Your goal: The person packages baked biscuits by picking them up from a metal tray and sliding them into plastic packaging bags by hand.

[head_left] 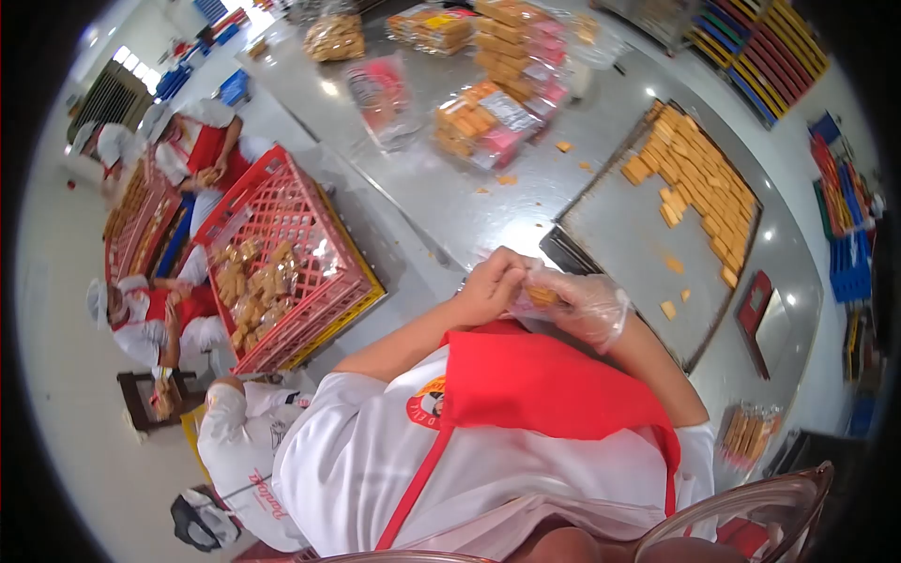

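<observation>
Across the shiny metal table (413,206) in the head view, a tray (624,235) partly covered with tan pieces (709,183) lies to my right and filled packs (502,56) sit farther off; a red crate (324,277) stands at my left. Just beyond my red apron (544,389), my bare left hand (493,283) and plastic-gloved right hand (593,305) together grip a clear packet (542,296), fingers curled around it.

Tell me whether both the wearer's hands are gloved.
No, the right hand wears a clear glove, but the left hand is bare.
</observation>
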`<state>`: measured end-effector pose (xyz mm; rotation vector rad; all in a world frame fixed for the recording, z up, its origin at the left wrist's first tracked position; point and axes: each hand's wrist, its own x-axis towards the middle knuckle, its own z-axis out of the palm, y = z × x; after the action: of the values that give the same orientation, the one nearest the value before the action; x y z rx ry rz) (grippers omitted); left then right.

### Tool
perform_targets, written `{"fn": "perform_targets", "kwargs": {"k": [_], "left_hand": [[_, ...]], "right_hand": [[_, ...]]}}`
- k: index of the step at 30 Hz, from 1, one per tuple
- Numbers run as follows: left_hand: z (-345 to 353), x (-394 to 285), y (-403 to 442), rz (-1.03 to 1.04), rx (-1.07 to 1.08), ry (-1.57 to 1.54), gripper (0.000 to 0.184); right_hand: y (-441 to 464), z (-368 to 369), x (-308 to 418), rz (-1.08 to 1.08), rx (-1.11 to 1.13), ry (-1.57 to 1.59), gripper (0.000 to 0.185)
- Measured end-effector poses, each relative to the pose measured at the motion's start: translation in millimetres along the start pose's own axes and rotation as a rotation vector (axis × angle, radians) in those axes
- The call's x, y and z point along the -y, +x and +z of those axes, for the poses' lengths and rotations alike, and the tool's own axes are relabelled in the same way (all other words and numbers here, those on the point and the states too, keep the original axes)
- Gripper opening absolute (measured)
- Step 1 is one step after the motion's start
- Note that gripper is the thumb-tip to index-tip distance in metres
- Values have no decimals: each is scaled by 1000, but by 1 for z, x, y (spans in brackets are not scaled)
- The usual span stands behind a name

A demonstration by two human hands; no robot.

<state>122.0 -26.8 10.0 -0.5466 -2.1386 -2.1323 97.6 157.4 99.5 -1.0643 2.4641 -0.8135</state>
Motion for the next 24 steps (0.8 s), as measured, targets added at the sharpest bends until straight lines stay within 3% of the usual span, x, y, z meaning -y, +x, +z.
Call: {"fn": "perform_targets", "kwargs": {"k": [3, 4, 6, 7, 8, 9, 11, 12, 15, 17, 20, 22, 24], "left_hand": [[1, -23, 15, -48, -55, -31, 11], [0, -34, 23, -18, 48, 108, 11], [-3, -57, 41, 34, 268, 379, 11], [-5, -71, 47, -58, 328, 326, 10], [-7, -86, 53, -145, 395, 271, 10], [-6, -93, 58, -226, 475, 214, 10], [2, -89, 60, -40, 389, 159, 12], [6, -90, 62, 32, 371, 156, 13], [24, -93, 73, 238, 306, 291, 14], [23, -105, 80, 196, 321, 194, 13], [37, -113, 88, 272, 394, 289, 10], [48, -117, 89, 305, 442, 451, 7], [50, -112, 86, 510, 184, 684, 8]], "right_hand": [[3, -4, 5, -201, -106, -165, 31], [-1, -5, 11, -214, -140, -364, 26], [2, -22, 27, -483, -164, -403, 25], [2, -26, 32, -608, -178, -422, 24], [-1, -21, 31, -611, -236, -341, 25], [-4, -26, 36, -597, -247, -453, 26], [-11, -45, 45, -524, -274, -691, 27], [-14, -44, 34, -361, -190, -746, 27], [-2, -46, 23, -184, 191, -820, 27], [0, -57, 24, -459, 53, -604, 31], [17, -23, -23, -620, -263, -774, 31], [15, -26, -25, -465, -300, -747, 34], [15, -35, -28, -369, -342, -551, 36]]}}
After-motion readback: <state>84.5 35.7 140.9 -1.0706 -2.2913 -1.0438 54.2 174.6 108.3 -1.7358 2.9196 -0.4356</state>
